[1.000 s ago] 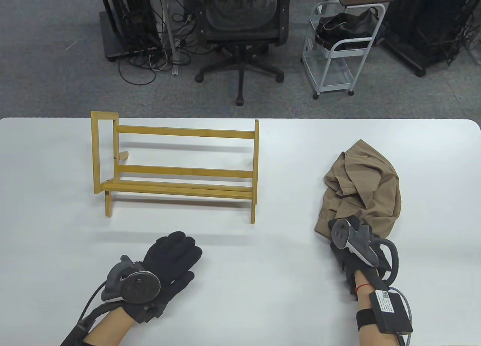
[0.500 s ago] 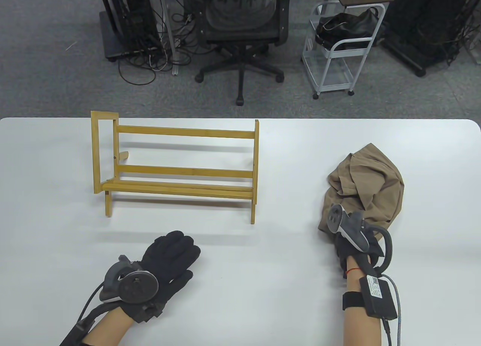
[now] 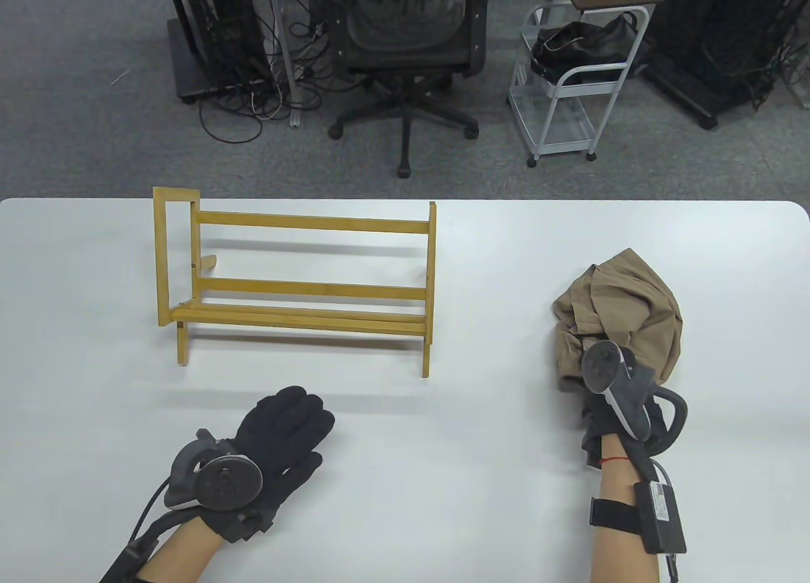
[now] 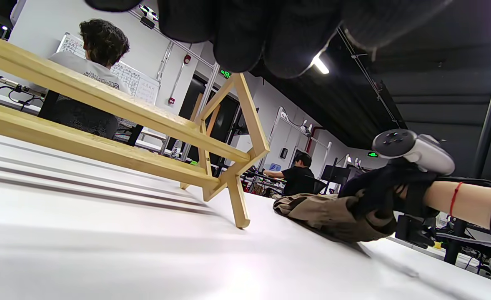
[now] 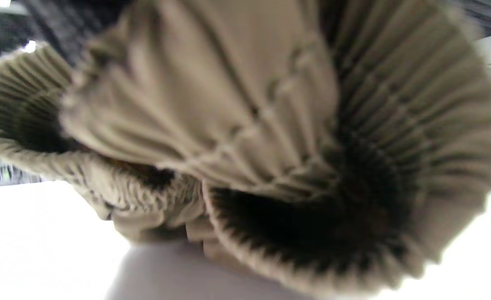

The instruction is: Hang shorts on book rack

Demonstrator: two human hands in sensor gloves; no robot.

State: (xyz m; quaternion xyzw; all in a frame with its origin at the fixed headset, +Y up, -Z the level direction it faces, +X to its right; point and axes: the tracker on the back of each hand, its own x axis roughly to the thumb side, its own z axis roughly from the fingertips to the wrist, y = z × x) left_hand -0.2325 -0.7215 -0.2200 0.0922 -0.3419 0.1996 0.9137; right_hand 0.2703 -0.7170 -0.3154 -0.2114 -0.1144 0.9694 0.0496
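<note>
The tan shorts (image 3: 633, 304) lie crumpled on the right side of the white table (image 3: 481, 279). My right hand (image 3: 598, 398) grips their near edge, fingers curled into the cloth; the left wrist view (image 4: 374, 196) shows this from the side. The ribbed waistband (image 5: 237, 125) fills the right wrist view. The wooden book rack (image 3: 304, 222) stands upright at the left-centre, about a rack's half-length left of the shorts. My left hand (image 3: 285, 428) rests flat and open on the table in front of the rack, holding nothing. Its fingertips (image 4: 245, 33) hang over the rack's end (image 4: 237, 162).
Beyond the table's far edge stand an office chair (image 3: 405, 45), a white cart (image 3: 569, 83) and equipment racks with cables. The table surface between rack and shorts is bare white.
My right hand has shifted slightly right with the shorts in its grip, and the cloth has bunched and slid toward the near edge. The left hand has barely moved.
</note>
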